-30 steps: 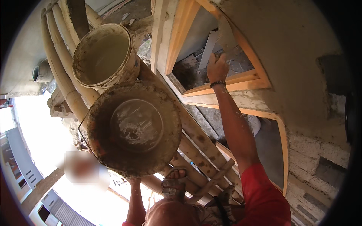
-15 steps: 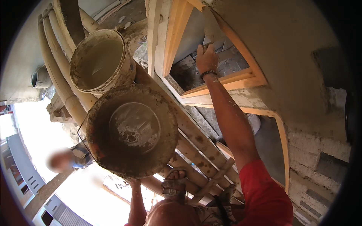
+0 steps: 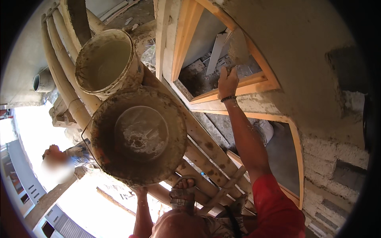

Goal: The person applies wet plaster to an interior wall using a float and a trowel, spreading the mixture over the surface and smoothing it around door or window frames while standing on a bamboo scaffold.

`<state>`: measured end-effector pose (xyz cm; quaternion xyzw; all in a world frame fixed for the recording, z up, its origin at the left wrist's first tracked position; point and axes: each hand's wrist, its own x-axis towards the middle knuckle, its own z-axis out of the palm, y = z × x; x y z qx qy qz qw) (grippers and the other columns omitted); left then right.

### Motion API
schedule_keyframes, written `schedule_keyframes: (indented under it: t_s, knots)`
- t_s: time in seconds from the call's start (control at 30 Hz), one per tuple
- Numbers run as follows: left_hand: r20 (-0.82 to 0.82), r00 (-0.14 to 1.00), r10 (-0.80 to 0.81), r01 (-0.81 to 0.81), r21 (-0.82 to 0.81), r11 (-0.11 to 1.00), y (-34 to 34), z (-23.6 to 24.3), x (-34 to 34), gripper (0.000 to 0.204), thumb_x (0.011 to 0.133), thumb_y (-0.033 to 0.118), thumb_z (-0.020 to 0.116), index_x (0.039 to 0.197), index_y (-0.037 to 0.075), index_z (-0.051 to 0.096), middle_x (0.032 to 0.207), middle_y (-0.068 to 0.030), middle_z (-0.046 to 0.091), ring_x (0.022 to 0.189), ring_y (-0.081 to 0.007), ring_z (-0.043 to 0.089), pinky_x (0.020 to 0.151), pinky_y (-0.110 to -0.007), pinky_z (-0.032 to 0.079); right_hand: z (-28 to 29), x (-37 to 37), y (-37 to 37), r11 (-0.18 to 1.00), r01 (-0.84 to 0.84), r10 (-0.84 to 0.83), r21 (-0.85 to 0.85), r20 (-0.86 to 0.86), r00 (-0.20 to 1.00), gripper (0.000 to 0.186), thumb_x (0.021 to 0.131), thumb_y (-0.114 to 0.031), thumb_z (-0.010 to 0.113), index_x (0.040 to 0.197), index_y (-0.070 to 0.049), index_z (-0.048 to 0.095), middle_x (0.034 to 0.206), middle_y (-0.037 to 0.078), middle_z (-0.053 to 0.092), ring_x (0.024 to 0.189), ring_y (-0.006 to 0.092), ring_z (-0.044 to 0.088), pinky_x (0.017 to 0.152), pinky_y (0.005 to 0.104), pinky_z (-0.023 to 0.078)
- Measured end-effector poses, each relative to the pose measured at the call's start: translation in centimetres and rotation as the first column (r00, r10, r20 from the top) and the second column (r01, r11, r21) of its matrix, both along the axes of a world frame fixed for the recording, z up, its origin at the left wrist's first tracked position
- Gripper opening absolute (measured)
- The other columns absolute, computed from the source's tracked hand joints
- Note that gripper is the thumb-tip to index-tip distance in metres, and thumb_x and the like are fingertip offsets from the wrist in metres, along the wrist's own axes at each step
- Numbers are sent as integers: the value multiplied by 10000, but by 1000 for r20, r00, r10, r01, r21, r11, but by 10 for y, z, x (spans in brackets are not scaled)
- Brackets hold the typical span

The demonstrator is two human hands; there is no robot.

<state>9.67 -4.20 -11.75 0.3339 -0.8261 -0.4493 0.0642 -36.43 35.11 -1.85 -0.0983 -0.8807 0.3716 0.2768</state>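
Observation:
My right hand [image 3: 228,81], with a dark band at its wrist, is closed around the handle of a plastering trowel. The mortar-smeared trowel blade [image 3: 238,47] points up beside the wooden window frame [image 3: 274,73]. Low in front of me, a round mud-caked bucket [image 3: 104,158] is tilted so that its inside shows, with wet residue on the bottom. My left hand [image 3: 139,191] grips the bucket at its near rim; its fingers are mostly hidden behind it. Just beyond stands a second, pale bucket [image 3: 137,75] holding greyish liquid.
Bamboo poles [image 3: 63,79] run diagonally as a platform, with gaps between them. A sandalled foot [image 3: 183,186] rests on them. To the right is a plastered wall [image 3: 309,71] with exposed blocks [image 3: 351,176] lower down. Another person [image 3: 81,152] is below on the left.
My right hand and the trowel have moved nearer and slightly right, down along the window frame. The bucket and my left hand have hardly moved. The person below has shifted.

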Motion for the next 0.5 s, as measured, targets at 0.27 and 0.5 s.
schedule_keyframes:
  t_s: [0.27,0.5]
  knots:
    - [-63,993,-99,92,-106,990,5,10,-9,809,885,595,502,1383,-21,337,1394,-197,362,1269,-320,370,1076,-441,311,5,10,13,995,21,-11,-99,102,995,309,899,-281,570,869,20,503,730,237,605,716,442,596,640,484,457]
    - [-43,999,29,-29,2,1000,12,22,-18,956,801,682,554,1392,-24,298,1362,-195,393,1239,-315,405,1051,-444,339,15,-7,-1,999,2,-4,39,41,999,347,898,-331,561,872,8,497,755,244,613,753,463,597,659,507,457]
